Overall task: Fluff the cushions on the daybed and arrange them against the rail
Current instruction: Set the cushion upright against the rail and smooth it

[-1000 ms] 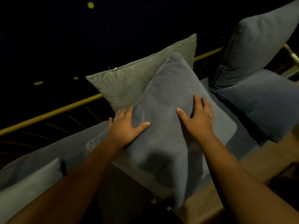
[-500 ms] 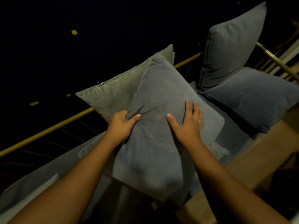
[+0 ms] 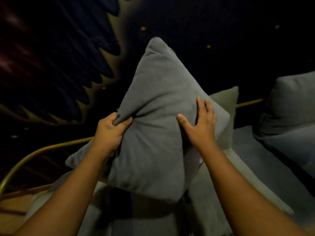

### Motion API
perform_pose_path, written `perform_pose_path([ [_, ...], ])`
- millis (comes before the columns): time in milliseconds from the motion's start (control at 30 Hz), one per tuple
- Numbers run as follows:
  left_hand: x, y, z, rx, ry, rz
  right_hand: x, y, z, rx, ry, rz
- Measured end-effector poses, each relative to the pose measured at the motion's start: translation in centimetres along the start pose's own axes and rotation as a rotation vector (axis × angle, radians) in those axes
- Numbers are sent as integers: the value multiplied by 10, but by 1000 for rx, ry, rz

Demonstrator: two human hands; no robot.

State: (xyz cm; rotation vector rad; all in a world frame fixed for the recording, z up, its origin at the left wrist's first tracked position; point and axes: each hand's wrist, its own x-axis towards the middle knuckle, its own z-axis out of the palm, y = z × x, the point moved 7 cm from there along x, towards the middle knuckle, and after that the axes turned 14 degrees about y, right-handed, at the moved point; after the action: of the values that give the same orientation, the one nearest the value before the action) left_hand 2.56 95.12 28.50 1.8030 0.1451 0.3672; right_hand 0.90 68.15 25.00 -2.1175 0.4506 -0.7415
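Cushion (image 3: 158, 133), grey, stands on one corner over the daybed (image 3: 255, 167) w/ my left hand (image 3: 109, 132) pinching its edge, right hand (image 3: 201, 123) spread flat on its face, brass rail (image 3: 51, 148) just behind.

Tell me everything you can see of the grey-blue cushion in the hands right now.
The grey-blue cushion is square, soft, of velvety-looking fabric, and stands tilted with one corner pointing up. The left hand pinches a fold at its left edge; the right hand lies flat and open on its front. Its lower part rests on the daybed. A paler green cushion shows behind it.
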Motion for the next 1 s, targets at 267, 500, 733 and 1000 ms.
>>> perform_pose_path([
  [267, 25, -44, -229, -299, 361, -190, -70, -81, 153, 339, -210, 383],
  [500, 43, -131, -369, -435, 458, -352, -166, -127, 289, 505, -392, 749],
  [733, 85, -220, -441, -376, 516, -485, -208, -151, 362, 263, -247, 630],
  [1000, 145, -282, -445, 14, 419, -472, -197, -174, 384, 359, -36, 356],
])
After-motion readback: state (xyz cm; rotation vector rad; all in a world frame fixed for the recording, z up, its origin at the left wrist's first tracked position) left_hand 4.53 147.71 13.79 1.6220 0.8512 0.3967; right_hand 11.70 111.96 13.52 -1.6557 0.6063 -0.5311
